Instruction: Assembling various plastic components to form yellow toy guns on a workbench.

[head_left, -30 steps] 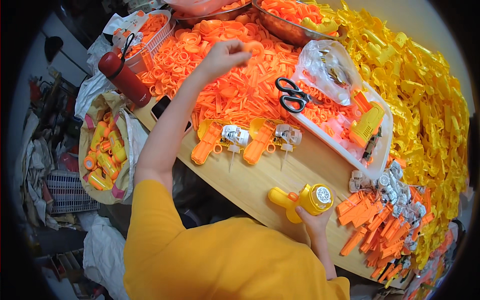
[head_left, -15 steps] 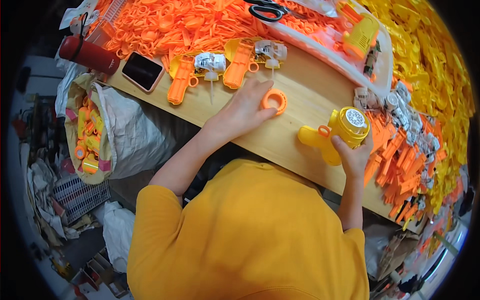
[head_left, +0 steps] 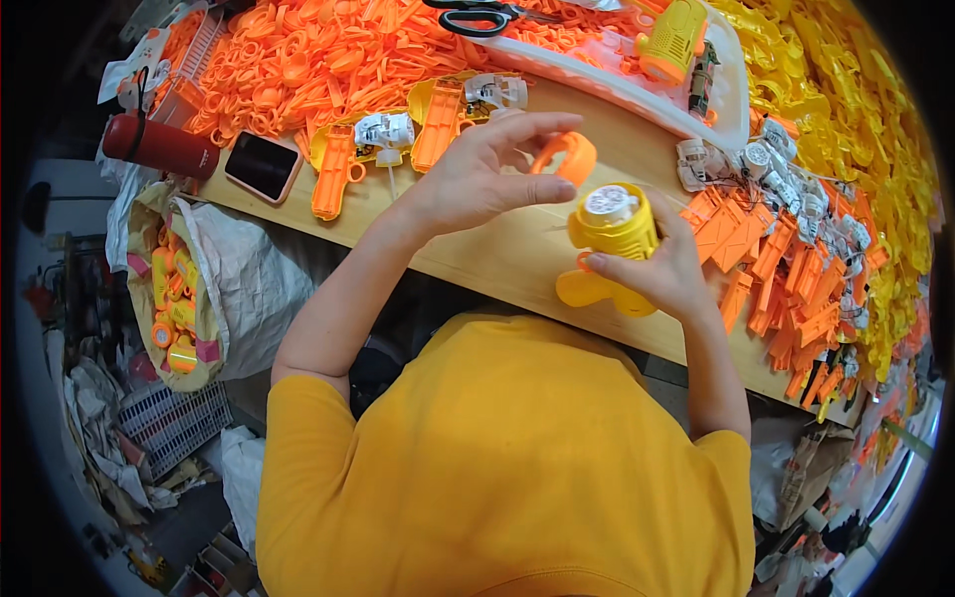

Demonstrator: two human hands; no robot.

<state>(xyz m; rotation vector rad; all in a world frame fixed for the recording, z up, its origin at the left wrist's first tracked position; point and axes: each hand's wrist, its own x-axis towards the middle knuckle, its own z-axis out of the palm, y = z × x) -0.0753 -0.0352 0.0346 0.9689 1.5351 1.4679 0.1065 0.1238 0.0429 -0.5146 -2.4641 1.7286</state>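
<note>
The left hand (head_left: 476, 179) pinches an orange plastic ring with a flat tab (head_left: 567, 154) between thumb and fingertips, held up over the pale wooden surface (head_left: 497, 254) and just left of and slightly above the round white cap of the yellow plastic toy body (head_left: 609, 234). The right hand (head_left: 665, 274) is closed around that yellow body from its right side, thumb across the front, with the barrel standing roughly upright, its long axis pointing up toward the camera, and the short handle stub hanging below. So the ring sits beside the body's top end, close but apart, and the left hand is the nearer one to it. Whether the ring's opening faces the cap cannot be told, since the fingers cover part of it; the lower rear of the yellow body is hidden by the right palm. Beyond lie orange gun-shaped shells with small white motor parts (head_left: 383, 134), a heap of orange plastic rings (head_left: 298, 60), a dark phone (head_left: 264, 166), a red bottle (head_left: 159, 147) and black scissors (head_left: 477, 18), partly cut off at the top.
</note>
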